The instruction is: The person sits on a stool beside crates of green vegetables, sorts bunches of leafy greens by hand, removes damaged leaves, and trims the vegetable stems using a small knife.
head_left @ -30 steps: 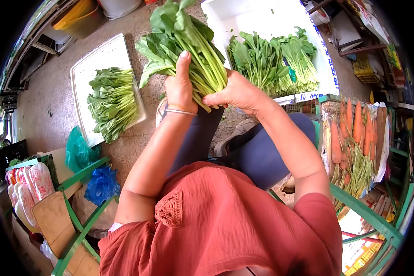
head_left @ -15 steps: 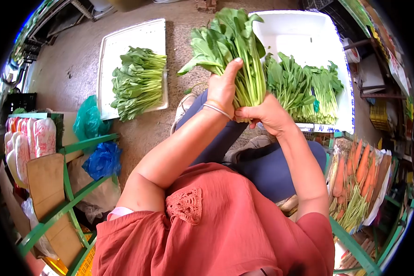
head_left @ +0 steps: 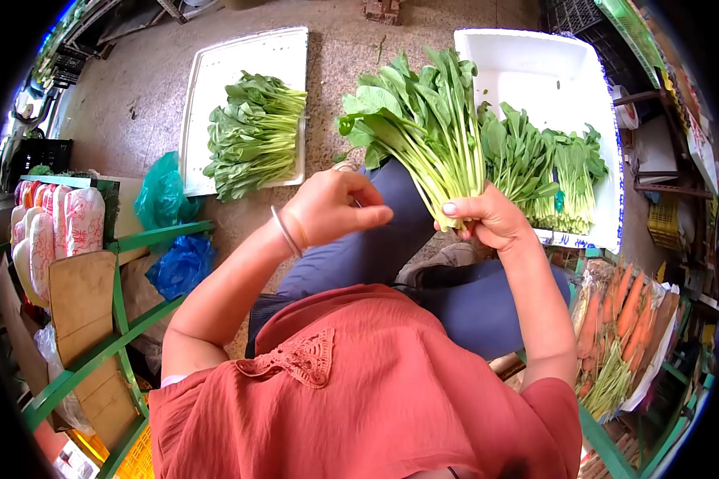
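Observation:
My right hand is closed around the stem ends of a bunch of leafy greens, held above my knees with the leaves fanning up and left. Apart from the bunch, to its left, my left hand has curled fingers with the thumb pointing toward the stems; I cannot make out anything in them. A bracelet and a thin tan band circle my left wrist. Behind my right hand, more greens lie in a white foam box. Another pile of greens rests on a white foam lid at the left.
Carrots in a package stand at the right beside a green metal frame. At the left are a green plastic bag, a blue plastic bag, cardboard and pink-printed packages. Concrete floor runs between the lid and the box.
My left hand has let go of the greens and moved down and left, its fingers curling. The bunch now leans and fans out in my right hand. The view has shifted slightly.

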`<state>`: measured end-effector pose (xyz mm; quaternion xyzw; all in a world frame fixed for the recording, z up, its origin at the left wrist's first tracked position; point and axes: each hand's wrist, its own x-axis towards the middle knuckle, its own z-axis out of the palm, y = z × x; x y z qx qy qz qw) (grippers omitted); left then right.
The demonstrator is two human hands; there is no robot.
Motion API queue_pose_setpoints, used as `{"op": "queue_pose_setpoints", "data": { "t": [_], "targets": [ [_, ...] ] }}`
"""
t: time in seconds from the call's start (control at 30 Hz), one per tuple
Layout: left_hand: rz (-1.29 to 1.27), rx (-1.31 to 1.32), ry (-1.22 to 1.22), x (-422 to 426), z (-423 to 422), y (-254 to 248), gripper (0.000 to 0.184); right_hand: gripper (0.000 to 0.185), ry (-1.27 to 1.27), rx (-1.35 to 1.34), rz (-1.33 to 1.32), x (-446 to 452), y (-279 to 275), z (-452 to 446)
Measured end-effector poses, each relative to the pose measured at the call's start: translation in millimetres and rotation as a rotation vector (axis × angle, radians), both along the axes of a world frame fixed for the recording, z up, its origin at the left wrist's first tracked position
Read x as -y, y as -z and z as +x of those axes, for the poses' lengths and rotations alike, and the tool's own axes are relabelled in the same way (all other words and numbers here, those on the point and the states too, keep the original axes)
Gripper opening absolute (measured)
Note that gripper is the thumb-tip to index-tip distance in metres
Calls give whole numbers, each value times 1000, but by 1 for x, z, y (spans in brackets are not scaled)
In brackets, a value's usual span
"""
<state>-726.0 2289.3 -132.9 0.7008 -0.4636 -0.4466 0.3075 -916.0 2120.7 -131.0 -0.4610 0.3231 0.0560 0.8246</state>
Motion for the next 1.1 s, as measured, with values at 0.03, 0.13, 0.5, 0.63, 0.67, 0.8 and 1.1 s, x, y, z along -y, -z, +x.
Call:
{"op": "queue_pose_setpoints", "data": {
  "t": [0.03,0.13,0.5,0.63,0.67,0.8,1.1],
  "targets": [
    [-86,98,59,3,-6,-12,28,35,-23,4,22,2,-2,-1],
    [-561,531,294,24,-23,-31,62,35,1,10,23,4,5,-9],
    [-783,838,616,107,-56,16,51,35,-218,-87,102,39,15,-39],
    [-760,763,432,120,-67,29,40,41,-177,-52,103,61,21,-39],
    [-742,772,380,121,-71,33,37,43,-148,-56,102,62,21,-38],
    [-684,799,262,123,-78,35,29,54,-213,-55,62,78,22,-32],
    [-567,849,241,134,-88,33,25,44,-308,8,136,102,32,-34]
  ]
}}
